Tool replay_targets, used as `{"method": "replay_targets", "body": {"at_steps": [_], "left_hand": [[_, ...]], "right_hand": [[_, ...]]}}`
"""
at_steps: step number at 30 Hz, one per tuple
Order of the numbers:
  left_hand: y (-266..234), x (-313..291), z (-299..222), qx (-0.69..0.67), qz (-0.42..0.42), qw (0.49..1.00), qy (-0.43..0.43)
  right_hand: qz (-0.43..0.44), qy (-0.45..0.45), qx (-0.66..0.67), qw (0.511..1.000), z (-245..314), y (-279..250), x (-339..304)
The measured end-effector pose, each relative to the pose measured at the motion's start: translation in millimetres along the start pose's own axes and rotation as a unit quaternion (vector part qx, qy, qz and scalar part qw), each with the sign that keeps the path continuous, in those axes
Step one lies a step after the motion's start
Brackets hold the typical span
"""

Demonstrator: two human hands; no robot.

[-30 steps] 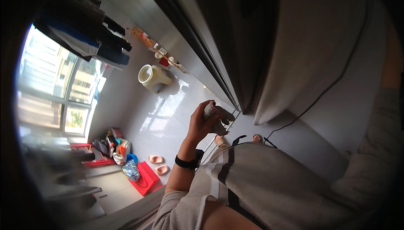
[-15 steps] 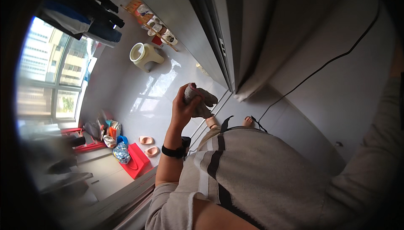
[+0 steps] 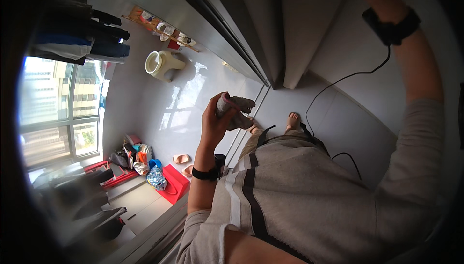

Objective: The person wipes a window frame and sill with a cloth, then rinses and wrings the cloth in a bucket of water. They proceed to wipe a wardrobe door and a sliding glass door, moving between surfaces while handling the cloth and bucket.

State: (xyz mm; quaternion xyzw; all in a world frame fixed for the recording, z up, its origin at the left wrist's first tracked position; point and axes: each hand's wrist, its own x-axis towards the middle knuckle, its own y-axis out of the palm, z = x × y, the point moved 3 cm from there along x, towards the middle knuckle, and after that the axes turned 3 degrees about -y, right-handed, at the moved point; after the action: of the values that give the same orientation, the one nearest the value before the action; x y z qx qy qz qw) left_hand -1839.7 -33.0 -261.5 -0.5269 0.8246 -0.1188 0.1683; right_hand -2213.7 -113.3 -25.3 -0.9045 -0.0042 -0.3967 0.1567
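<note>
Lower and nearer than half a second ago, the left hand (image 3: 216,121) has carried its small bundle down from beside the sliding-door track to a spot in front of the body, so the work now sits close over the waist rather than up by the door. That bundle, a rolled grey cloth (image 3: 235,110) with a pink edge, rests in the curled fingers (image 3: 223,105), which are closed around its rolled end while a loose flap hangs out to the right. A black wristband (image 3: 205,173) rings the left forearm just below. The right hand is out of sight past the top edge, though its raised forearm with a black wrist strap (image 3: 391,24) and a trailing black cable (image 3: 338,82) has come into view at the far right; whether its fingers are apart or together cannot be told. Two bare feet (image 3: 293,119) stand on the pale floor beyond the cloth. Farther left lie a white pot-like vessel (image 3: 162,64), a red tray (image 3: 172,184), pink slippers (image 3: 181,158) and hanging dark clothes (image 3: 79,34) by the window (image 3: 63,114).
</note>
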Motion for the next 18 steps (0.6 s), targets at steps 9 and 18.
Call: {"method": "replay_targets", "body": {"at_steps": [9, 18], "left_hand": [[6, 2, -17, 0.094, -0.006, 0.995, 0.029], [30, 19, -41, 0.078, 0.029, 0.996, 0.032]], "right_hand": [[0.096, 0.072, 0.181, 0.976, 100, 2, -88], [0.077, 0.129, 0.448, 0.881, 232, -16, -118]]}}
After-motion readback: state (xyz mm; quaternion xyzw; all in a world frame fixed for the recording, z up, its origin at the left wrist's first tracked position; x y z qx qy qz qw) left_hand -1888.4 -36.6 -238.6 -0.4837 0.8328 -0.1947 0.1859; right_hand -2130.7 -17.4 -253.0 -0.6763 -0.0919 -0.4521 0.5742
